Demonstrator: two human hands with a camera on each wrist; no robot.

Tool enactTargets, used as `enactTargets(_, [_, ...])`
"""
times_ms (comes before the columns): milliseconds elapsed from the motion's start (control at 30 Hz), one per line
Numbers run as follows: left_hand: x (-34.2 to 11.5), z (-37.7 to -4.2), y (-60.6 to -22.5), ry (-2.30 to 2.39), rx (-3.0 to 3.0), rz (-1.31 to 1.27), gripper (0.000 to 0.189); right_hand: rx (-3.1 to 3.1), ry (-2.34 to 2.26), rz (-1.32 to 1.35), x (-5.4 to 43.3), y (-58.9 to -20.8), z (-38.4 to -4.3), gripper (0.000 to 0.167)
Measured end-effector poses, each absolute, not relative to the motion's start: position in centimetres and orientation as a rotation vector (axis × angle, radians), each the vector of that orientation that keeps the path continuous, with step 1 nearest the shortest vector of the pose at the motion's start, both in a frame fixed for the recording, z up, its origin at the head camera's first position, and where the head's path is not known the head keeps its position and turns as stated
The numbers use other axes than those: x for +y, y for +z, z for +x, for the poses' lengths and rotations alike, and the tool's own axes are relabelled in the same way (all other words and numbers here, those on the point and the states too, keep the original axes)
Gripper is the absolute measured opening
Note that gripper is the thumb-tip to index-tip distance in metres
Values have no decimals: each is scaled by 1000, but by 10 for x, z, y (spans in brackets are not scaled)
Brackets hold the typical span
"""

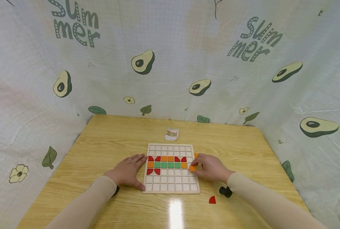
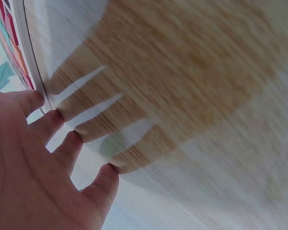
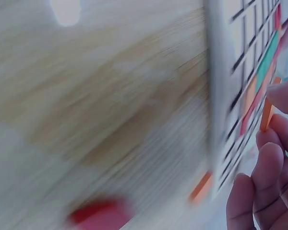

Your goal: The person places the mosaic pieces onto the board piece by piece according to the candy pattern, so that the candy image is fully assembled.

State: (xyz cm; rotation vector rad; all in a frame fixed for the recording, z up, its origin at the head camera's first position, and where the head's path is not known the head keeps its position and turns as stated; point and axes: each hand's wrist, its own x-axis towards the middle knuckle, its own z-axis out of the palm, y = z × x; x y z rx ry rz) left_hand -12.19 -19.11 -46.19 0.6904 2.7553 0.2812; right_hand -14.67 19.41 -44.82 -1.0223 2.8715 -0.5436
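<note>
A pale wooden grid board [image 1: 171, 192] lies on the table. Flat tiles sit in its middle rows: red quarter-circles [image 1: 149, 171], orange squares [image 1: 164, 158] and a run of green squares [image 1: 171, 165]. Along the board's left edge rests my left hand [image 1: 127, 171], fingers spread, thumb near the front left corner. My right hand [image 1: 211, 167] pinches an orange square tile [image 3: 270, 109] between thumb and fingertips, over the board's right side. Just beyond that hand, another orange tile [image 1: 196, 155] lies against the right edge, partly hidden.
A small pattern card [image 1: 172, 133] lies behind the board. One loose red quarter-circle tile [image 1: 212, 200] is on the table [image 1: 124, 210] at front right. Black wrist devices [image 1: 225, 191] show under the sleeves. A printed cloth [image 1: 170, 63] hangs around the table.
</note>
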Motion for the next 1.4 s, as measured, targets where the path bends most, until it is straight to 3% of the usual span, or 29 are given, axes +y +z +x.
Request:
enactTargets(267, [-191,-121,-461,292,2751,691,126,2802,-541,-1164,131,-451,-155,20])
enactTargets(533, [-191,-122,-463,284,2756,700,126,2770,-564,-1122,95,-458,-156,21])
enactTargets(1400, [-190,-123,-461,289,2753,694,126,2790,-444,-1228,86,-465,-150,21])
